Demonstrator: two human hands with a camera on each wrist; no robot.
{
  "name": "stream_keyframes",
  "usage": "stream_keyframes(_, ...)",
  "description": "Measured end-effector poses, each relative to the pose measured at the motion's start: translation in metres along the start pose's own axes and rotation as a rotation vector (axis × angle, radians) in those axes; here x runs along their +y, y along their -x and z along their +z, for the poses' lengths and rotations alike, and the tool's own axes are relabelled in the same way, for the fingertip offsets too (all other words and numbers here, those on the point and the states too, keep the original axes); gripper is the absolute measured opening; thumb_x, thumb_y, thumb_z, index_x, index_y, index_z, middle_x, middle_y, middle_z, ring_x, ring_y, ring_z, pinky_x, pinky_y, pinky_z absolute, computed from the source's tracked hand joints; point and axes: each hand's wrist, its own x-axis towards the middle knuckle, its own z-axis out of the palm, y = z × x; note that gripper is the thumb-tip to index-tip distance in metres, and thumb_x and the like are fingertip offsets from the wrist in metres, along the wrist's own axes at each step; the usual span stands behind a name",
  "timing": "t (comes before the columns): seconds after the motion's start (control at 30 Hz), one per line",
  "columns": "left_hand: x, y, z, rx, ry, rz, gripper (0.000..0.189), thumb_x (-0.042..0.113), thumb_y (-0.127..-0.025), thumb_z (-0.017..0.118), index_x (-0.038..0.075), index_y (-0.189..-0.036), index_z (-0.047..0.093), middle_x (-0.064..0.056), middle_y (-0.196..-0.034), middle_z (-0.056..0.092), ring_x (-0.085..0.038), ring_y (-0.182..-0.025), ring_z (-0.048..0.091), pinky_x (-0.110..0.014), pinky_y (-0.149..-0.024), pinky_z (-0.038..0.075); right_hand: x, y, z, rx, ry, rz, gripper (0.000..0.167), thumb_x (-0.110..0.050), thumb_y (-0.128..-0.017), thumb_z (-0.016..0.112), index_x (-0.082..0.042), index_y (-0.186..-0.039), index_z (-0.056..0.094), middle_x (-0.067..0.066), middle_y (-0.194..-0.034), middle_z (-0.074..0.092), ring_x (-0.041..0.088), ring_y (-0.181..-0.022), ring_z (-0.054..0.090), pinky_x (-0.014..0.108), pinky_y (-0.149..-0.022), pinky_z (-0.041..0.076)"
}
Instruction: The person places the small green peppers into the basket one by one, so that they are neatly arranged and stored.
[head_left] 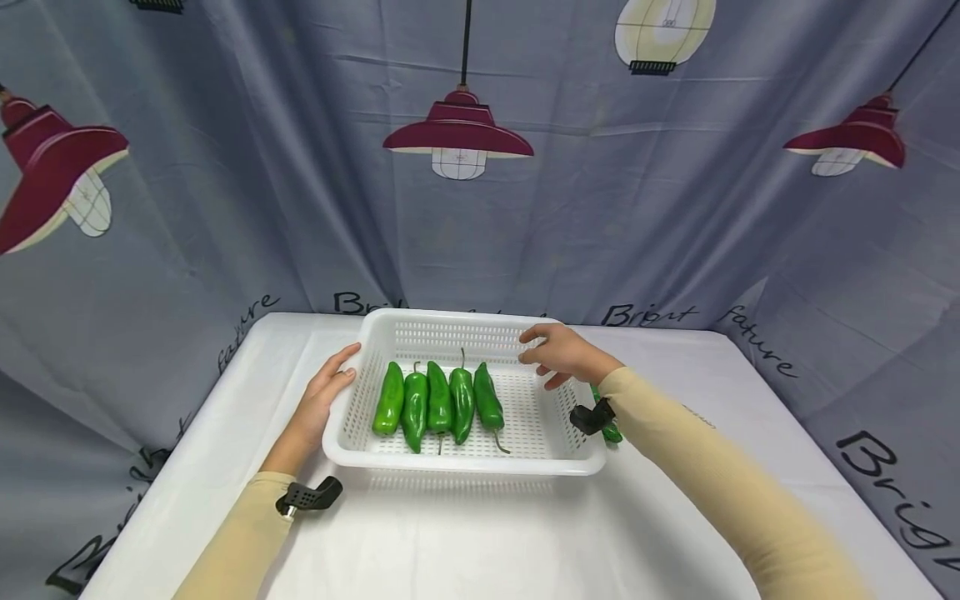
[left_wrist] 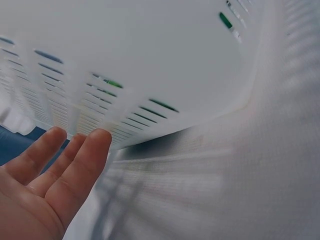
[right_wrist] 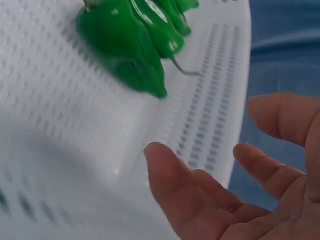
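A white perforated plastic basket (head_left: 465,465) holds several green chili peppers (head_left: 488,400) lying side by side in its left and middle part. At the basket's left wall is my left hand (head_left: 318,408), its fingers fairly straight and right at the rim. The left wrist view shows that hand (left_wrist: 60,187) next to the slotted wall (left_wrist: 150,45), with nothing gripped. Over the back right corner of the basket my right hand (head_left: 566,352) hovers with loosely bent, spread fingers and holds nothing. In the right wrist view the nearest pepper (right_wrist: 120,47) lies beyond its fingertips.
More green pepper (head_left: 612,432) shows just outside the basket's right wall, partly hidden by the right wrist and its black strap mount (head_left: 592,417). A white cloth covers the table (head_left: 450,542). A blue-grey curtain (head_left: 300,208) with printed lamps hangs behind.
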Motion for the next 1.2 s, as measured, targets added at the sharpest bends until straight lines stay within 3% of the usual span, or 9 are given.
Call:
stream_keyframes(0.2,0.0,0.001,-0.001,-0.003,0.001,-0.003,0.054,0.026,-0.111,0.036,0.013,-0.162,0.025,-0.016,-0.168,0.025,0.013,-0.119,0.051,-0.011,-0.097,0.049,0.016,0.008,-0.03,0.054,-0.046,0.0,0.054,-0.021,-0.102,0.06,-0.006,-0.151,0.044,0.025,-0.145,0.052,0.021,-0.086,0.067,0.037,-0.071,0.064)
stream_keyframes(0.63,0.0,0.003,-0.002,0.005,-0.009,-0.004,0.053,0.025,-0.111,0.035,0.013,-0.162,0.025,-0.014,-0.169,0.024,0.014,-0.121,0.047,-0.008,-0.098,0.045,0.069,0.04,-0.088,0.098,-0.078,0.009,0.06,-0.028,-0.105,0.055,-0.004,-0.156,0.034,0.028,-0.153,0.041,0.009,-0.086,0.068,0.042,-0.086,0.063)
stream_keyframes(0.73,0.0,0.004,-0.001,0.013,-0.014,-0.011,0.053,0.026,-0.111,0.035,0.014,-0.162,0.025,-0.014,-0.169,0.024,0.012,-0.123,0.047,-0.008,-0.098,0.046,0.083,0.043,-0.093,0.107,-0.091,0.021,0.062,-0.028,-0.105,0.055,-0.002,-0.156,0.033,0.029,-0.154,0.04,0.009,-0.087,0.067,0.042,-0.086,0.063)
stream_keyframes(0.9,-0.002,0.003,-0.001,0.009,-0.015,-0.012,0.054,0.029,-0.111,0.036,0.015,-0.162,0.024,-0.013,-0.169,0.023,-0.002,-0.133,0.044,-0.008,-0.099,0.045,0.104,0.043,-0.094,0.133,-0.105,0.044,0.064,-0.028,-0.105,0.056,-0.002,-0.157,0.032,0.03,-0.153,0.041,0.008,-0.088,0.066,0.041,-0.086,0.063)
stream_keyframes(1.2,-0.006,0.0,0.0,-0.009,0.024,-0.004,0.055,0.03,-0.111,0.037,0.014,-0.162,0.024,-0.015,-0.169,0.023,0.012,-0.122,0.05,-0.01,-0.099,0.048,0.129,0.041,-0.085,0.133,-0.131,0.028,0.063,-0.027,-0.104,0.057,-0.002,-0.156,0.032,0.03,-0.151,0.042,0.013,-0.094,0.063,0.042,-0.087,0.062)
